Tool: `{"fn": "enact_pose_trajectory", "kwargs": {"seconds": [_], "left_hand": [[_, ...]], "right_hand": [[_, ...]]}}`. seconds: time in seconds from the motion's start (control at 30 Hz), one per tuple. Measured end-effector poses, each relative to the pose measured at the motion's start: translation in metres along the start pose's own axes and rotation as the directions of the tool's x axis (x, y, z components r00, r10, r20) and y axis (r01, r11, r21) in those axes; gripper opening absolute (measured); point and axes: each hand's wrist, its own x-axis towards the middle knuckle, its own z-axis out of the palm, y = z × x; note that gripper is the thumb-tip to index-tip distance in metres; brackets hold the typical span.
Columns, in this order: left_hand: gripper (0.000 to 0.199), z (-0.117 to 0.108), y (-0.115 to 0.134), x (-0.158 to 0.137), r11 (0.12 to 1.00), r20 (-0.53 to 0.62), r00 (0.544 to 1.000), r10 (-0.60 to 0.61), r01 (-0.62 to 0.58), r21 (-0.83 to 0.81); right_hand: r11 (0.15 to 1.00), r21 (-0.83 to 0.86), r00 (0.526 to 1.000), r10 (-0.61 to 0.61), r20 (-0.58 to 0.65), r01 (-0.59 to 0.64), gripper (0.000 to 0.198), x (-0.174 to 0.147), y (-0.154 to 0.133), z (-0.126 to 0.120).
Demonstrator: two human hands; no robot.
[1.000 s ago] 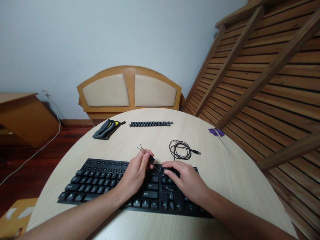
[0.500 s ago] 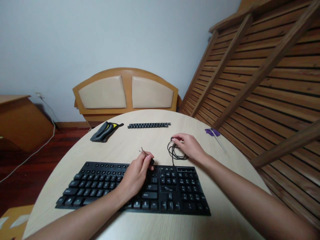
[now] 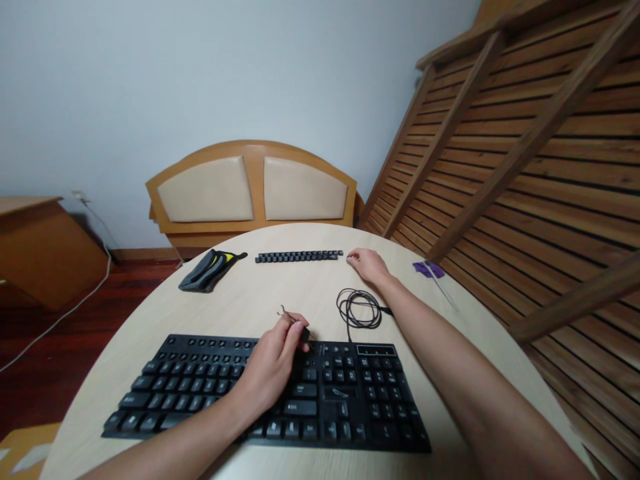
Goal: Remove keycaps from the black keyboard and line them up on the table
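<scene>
My left hand (image 3: 274, 363) is closed round a keycap puller (image 3: 306, 333), whose thin wire prongs point up and away to the left. It hovers over the middle of a black keyboard (image 3: 340, 392); the top rows at the left show bare switch sockets where keycaps are off. At the far side of the table, two lines of loose black keycaps (image 3: 297, 256) lie side by side. My right hand (image 3: 369, 264) rests at their right end with thumb and fingers pinched together; what is between the fingertips is too small to make out.
A coiled black cable (image 3: 360, 309) lies behind the keyboard, beside my right forearm. A grey and yellow pouch-like item (image 3: 206, 272) is at the table's left. On the right edge sit a purple cloth (image 3: 429, 269) and a thin pale stick (image 3: 443, 291). Wooden slats (image 3: 520, 167) lean close on the right.
My right hand has moved from over the cable coil, where a small black piece showed at its fingertips, away to the right end of the keycap lines. The left hand stays over the keyboard.
</scene>
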Motion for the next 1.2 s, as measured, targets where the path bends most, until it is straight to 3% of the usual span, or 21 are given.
{"fn": "enact_pose_trajectory", "kwargs": {"seconds": [0.4, 1.2], "left_hand": [[0.030, 0.001, -0.002, -0.001, 1.000, 0.004, 1.000, -0.017, 0.017, -0.017], [0.030, 0.001, -0.002, -0.001, 1.000, 0.012, 1.000, -0.028, 0.028, 0.007]], "right_hand": [[0.999, 0.042, 0.998, -0.027, -0.060, 0.030, 0.028, 0.007, 0.003, 0.029], [0.990, 0.077, 0.986, -0.110, -0.126, 0.120, 0.025, 0.016, 0.010, 0.043]]}}
